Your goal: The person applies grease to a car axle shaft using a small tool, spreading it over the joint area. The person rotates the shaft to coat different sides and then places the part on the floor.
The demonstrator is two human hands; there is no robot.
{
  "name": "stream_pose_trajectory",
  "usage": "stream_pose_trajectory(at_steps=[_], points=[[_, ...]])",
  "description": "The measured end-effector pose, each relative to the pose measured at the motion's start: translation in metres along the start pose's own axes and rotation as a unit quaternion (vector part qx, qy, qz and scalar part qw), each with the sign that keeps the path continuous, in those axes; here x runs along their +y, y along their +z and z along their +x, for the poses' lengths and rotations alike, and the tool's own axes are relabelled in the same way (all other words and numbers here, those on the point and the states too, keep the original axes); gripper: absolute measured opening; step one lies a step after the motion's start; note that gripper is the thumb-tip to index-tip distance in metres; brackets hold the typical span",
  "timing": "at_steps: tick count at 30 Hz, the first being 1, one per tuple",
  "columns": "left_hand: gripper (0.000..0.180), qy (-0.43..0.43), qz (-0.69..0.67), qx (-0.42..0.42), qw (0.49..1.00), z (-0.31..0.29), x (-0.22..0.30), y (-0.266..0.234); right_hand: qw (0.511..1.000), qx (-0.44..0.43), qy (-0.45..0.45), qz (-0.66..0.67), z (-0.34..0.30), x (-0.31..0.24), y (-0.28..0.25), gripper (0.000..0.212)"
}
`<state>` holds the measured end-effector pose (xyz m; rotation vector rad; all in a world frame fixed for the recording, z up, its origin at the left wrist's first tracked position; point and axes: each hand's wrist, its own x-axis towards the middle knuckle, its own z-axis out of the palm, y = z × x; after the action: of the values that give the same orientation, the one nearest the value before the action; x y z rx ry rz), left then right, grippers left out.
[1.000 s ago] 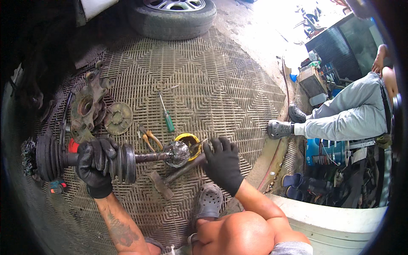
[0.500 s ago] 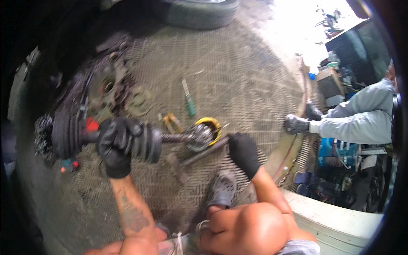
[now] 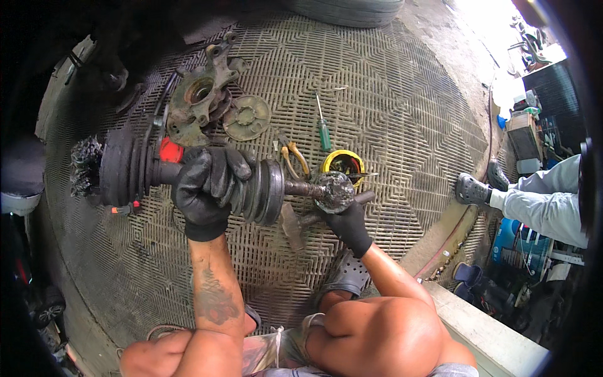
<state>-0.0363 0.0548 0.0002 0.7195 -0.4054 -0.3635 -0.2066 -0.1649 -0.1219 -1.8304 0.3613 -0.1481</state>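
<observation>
At the lower edge are the person's bare knees (image 3: 402, 330), with a grey clog (image 3: 347, 274) planted beyond them on the ribbed floor mat (image 3: 408, 119). Above the mat lies the drive axle (image 3: 301, 188), held roughly level across the middle of the view. The black-gloved left hand (image 3: 206, 187) is wrapped around it, fingers curled over the section next to the ribbed right-hand boot (image 3: 269, 193). Another pleated boot (image 3: 122, 168) sits toward the left end, where a toothed tip (image 3: 86, 166) is thick with grease. The right hand (image 3: 347, 226), gloved too, is under the grease-coated joint (image 3: 334, 191) at the other end; its fingers are hidden there, so whether they are closed on it I cannot tell.

Just below and behind the joint, a hammer (image 3: 293, 227) rests on the mat, its handle running to the right behind the right hand. Past the axle are yellow-handled pliers (image 3: 302, 161), a round yellow container (image 3: 343, 154) partly covered by the joint, and a red object (image 3: 171, 150) near the left hand. Farther out lie a green-handled screwdriver (image 3: 325, 135), a round metal plate (image 3: 248, 119) and a rusty steering knuckle (image 3: 188, 103). At the right, another person's grey-trousered leg (image 3: 543, 201) stretches out; a tyre (image 3: 352, 11) lies at the top edge.
</observation>
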Motion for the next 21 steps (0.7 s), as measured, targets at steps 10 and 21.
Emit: stream_pose_trajectory(at_steps=[10,21], points=[[0.038,0.036,-0.068,-0.047,0.996,-0.021,0.04,0.02,0.95,-0.113,-0.178,-0.231,0.002,0.016,-0.001,0.036],[0.039,0.0,0.135,0.027,0.99,-0.019,0.065,0.056,0.844,-0.25,-0.152,-0.45,0.027,-0.071,-0.045,0.023]])
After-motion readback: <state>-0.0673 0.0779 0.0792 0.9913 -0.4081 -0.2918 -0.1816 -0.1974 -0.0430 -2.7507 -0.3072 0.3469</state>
